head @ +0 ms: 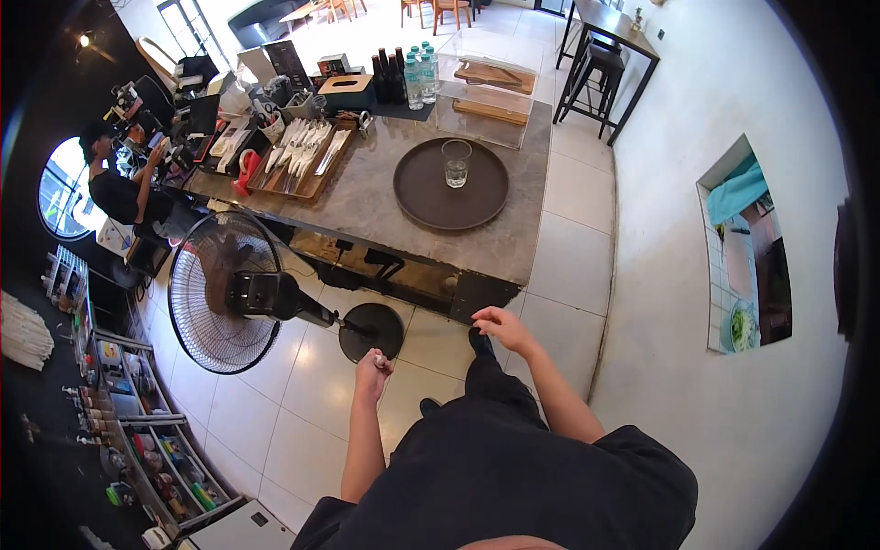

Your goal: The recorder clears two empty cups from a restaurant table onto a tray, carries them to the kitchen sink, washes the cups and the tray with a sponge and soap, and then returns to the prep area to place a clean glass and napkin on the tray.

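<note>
My left hand [373, 373] hangs before me above the tiled floor, its fingers curled in. A small pale spot shows at those fingers, and I cannot tell whether it is a held thing. My right hand [505, 330] is raised near the front corner of the stone-topped counter [440, 244], fingers loosely bent and apart, holding nothing. On that counter rests a round dark brown serving tray [426, 196]. A clear drinking glass [456, 165] stands upright on the tray, with some clear liquid or thick glass at its bottom. Neither hand touches the tray.
A black pedestal fan [261, 295] stands at my left, its round base [371, 333] on the floor. Wooden cutlery trays [313, 192], water bottles [414, 82] and a clear display case [481, 127] occupy the counter. A person [120, 182] stands far left. A wall [667, 275] runs along the right.
</note>
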`<state>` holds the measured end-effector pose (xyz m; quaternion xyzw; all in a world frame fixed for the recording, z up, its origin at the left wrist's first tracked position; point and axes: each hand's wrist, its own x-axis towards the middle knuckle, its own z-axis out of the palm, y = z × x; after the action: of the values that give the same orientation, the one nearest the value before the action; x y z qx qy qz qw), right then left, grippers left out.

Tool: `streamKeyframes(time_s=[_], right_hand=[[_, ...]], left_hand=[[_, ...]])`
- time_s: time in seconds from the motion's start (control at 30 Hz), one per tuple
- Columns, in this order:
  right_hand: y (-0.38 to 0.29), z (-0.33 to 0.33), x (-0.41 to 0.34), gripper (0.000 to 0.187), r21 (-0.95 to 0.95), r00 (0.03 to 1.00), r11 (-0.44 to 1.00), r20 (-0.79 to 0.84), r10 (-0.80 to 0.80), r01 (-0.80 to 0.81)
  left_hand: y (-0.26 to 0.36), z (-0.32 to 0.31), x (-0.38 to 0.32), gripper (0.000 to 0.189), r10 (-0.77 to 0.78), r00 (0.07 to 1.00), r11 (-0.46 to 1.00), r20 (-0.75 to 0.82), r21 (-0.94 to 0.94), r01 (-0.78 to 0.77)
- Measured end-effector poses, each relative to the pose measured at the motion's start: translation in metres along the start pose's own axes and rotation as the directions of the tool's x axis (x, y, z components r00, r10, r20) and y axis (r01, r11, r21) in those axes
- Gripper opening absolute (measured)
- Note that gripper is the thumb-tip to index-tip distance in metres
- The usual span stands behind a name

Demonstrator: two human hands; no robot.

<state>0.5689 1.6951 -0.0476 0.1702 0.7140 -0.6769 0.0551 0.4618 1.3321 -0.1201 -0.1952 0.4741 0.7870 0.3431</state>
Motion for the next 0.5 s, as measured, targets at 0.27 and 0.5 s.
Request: streamKeyframes(time_s=[0.27, 0.5], right_hand=[[-0.021, -0.121, 0.106, 0.025, -0.070, 0.989, 0.992, -0.101, -0.109, 0.102], [-0.061, -0.142, 0.262, 0.074, -0.304, 0.914, 0.918, -0.235, -0.329, 0.253]], left_hand=[[0.037, 0.106, 0.062, 0.014, -0.019, 1.000, 1.000, 0.015, 0.024, 0.019], [0.041, 0.204, 0.108, 0.022, 0.210, 0.965, 0.978, -0.159, 0.054, -0.204]])
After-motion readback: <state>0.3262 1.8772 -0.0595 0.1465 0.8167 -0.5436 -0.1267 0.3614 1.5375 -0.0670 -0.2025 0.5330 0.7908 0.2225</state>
